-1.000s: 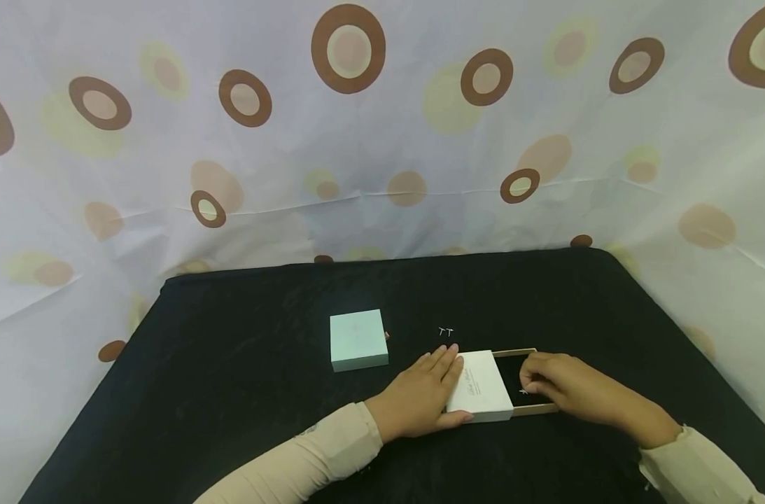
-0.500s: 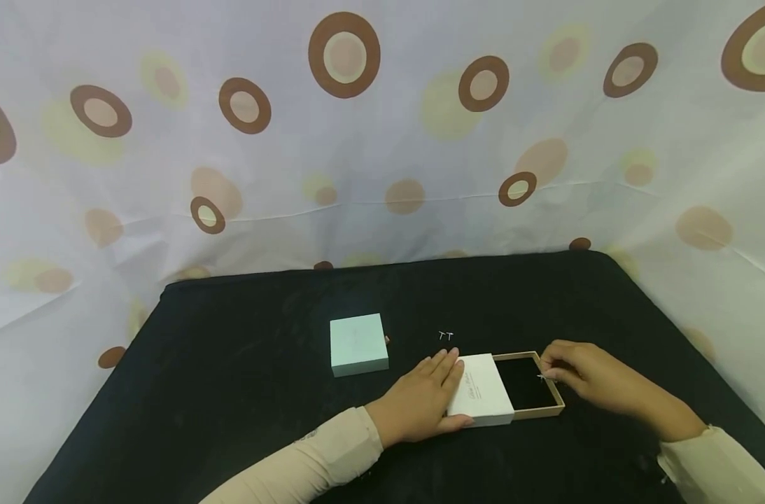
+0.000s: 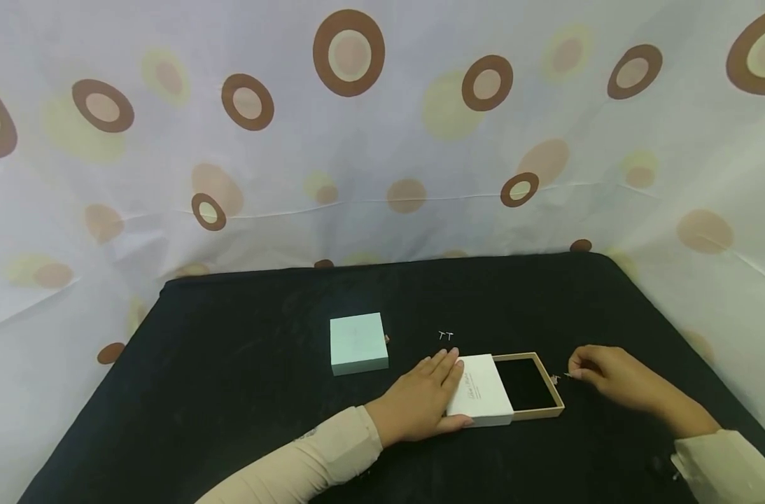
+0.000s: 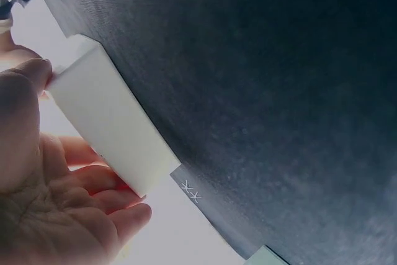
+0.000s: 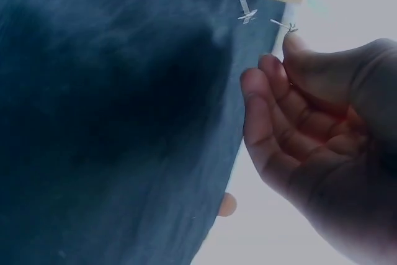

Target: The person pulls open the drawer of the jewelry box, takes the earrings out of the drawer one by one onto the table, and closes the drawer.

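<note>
A white slide-out box [image 3: 481,390] lies on the black cloth, its black-lined tray [image 3: 525,384] pulled out to the right. My left hand [image 3: 418,399] holds the box's white sleeve at its left end, thumb along the near side and fingers at the far side. Right of the tray, my right hand [image 3: 621,378] pinches a tiny silver stick-like piece [image 5: 285,26] between thumb and fingers. Beyond the sleeve, two small silver pieces with star-shaped ends [image 3: 446,336] lie side by side. A small light tab [image 3: 555,379] sits at the tray's outer end.
A closed pale teal box [image 3: 358,344] with a small tab on its right side stands left of the silver pieces. A white curtain [image 3: 382,140] with brown circles hangs behind the black-covered table [image 3: 243,392].
My right hand has lifted the tiny silver piece out of the tray and moved right, past its end. My left hand has stayed on the white sleeve.
</note>
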`<action>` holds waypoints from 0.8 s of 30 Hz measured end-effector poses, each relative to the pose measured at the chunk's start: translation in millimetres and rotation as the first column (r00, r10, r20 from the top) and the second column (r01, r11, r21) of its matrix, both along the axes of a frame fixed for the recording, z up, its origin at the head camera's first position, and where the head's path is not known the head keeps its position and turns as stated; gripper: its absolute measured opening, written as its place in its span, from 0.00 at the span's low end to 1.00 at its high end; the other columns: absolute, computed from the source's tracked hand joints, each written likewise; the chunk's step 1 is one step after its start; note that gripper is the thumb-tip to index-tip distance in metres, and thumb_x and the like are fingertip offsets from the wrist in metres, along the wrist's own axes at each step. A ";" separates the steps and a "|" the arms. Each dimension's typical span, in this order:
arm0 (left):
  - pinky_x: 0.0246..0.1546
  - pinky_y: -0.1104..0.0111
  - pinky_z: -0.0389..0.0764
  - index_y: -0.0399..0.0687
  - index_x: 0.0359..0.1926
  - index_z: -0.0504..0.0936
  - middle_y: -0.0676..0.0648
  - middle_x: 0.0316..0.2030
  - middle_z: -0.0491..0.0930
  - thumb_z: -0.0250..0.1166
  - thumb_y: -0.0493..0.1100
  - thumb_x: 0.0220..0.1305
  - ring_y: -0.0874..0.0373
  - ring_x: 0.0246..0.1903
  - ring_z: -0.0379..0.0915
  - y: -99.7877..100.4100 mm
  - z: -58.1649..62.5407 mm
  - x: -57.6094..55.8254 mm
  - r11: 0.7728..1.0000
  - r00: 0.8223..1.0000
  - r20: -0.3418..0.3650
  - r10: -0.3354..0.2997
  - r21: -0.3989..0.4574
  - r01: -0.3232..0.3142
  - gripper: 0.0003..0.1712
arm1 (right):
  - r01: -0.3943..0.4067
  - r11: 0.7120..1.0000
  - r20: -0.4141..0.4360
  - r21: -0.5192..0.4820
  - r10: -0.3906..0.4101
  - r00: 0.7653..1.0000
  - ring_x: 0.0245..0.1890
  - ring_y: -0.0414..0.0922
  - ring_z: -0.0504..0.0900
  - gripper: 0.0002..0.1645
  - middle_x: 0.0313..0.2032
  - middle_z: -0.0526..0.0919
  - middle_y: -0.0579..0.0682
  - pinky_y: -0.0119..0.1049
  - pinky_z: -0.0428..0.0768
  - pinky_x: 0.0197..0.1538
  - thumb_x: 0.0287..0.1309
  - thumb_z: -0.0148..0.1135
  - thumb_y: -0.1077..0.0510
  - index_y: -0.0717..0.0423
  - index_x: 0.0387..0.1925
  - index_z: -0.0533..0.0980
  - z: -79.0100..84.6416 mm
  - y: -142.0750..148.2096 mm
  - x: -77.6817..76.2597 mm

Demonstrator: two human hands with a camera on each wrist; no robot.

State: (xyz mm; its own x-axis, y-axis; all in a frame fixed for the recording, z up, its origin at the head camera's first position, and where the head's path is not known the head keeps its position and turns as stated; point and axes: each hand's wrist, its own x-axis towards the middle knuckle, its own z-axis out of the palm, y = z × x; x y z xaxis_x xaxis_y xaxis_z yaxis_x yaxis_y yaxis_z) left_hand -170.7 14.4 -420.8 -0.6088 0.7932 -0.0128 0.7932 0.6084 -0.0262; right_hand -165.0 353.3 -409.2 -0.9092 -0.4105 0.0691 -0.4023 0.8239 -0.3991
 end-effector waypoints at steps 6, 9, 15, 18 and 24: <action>0.69 0.63 0.57 0.41 0.73 0.55 0.42 0.73 0.52 0.42 0.69 0.69 0.50 0.72 0.49 -0.1 1.3 0.1 1.000 1.000 -0.007 -0.007 -0.009 0.007 0.46 | 0.036 0.999 0.082 0.019 -0.038 0.996 0.21 0.30 0.64 0.08 0.22 0.70 0.38 0.29 0.66 0.26 0.61 0.60 0.63 0.51 0.27 0.74 -7.4 4.7 -2.7; 0.69 0.63 0.57 0.41 0.73 0.55 0.41 0.73 0.51 0.42 0.70 0.69 0.50 0.72 0.48 0.2 1.6 0.0 1.000 1.000 -0.009 -0.009 -0.008 0.009 0.46 | 0.042 0.999 0.099 0.016 -0.044 0.994 0.20 0.30 0.63 0.08 0.22 0.69 0.39 0.29 0.65 0.25 0.61 0.60 0.63 0.51 0.27 0.74 -9.2 4.2 -3.2; 0.69 0.63 0.57 0.41 0.73 0.55 0.41 0.73 0.51 0.42 0.70 0.68 0.50 0.72 0.48 1.0 1.7 0.0 1.000 1.000 -0.016 -0.011 -0.006 0.011 0.47 | 0.050 0.998 0.122 0.027 -0.053 0.991 0.19 0.31 0.63 0.08 0.21 0.69 0.38 0.29 0.65 0.25 0.62 0.59 0.63 0.51 0.27 0.74 -10.8 3.5 -4.2; 0.69 0.63 0.57 0.41 0.73 0.55 0.41 0.73 0.51 0.43 0.70 0.68 0.50 0.72 0.48 1.3 1.7 0.0 1.000 1.000 -0.016 -0.010 -0.007 0.010 0.47 | 0.050 0.998 0.125 0.029 -0.053 0.991 0.19 0.31 0.63 0.08 0.21 0.69 0.38 0.29 0.65 0.25 0.61 0.60 0.63 0.52 0.27 0.74 -11.9 3.8 -4.1; 0.69 0.63 0.57 0.40 0.73 0.55 0.41 0.73 0.51 0.43 0.69 0.68 0.50 0.72 0.48 2.1 3.7 0.2 1.000 1.000 0.001 -0.010 -0.005 0.010 0.46 | 0.053 0.998 0.125 0.033 -0.057 0.991 0.19 0.31 0.63 0.08 0.21 0.69 0.38 0.30 0.65 0.25 0.61 0.60 0.63 0.52 0.26 0.74 -11.5 3.3 -2.8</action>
State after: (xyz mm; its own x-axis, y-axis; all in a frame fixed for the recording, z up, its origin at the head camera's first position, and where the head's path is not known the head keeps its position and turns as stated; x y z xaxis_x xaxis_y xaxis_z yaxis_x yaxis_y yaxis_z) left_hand -170.5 16.5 -417.1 -0.6006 0.7993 -0.0174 0.7994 0.6001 -0.0287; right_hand -167.8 356.7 -420.7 -0.9312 -0.3597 -0.0585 -0.3042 0.8554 -0.4192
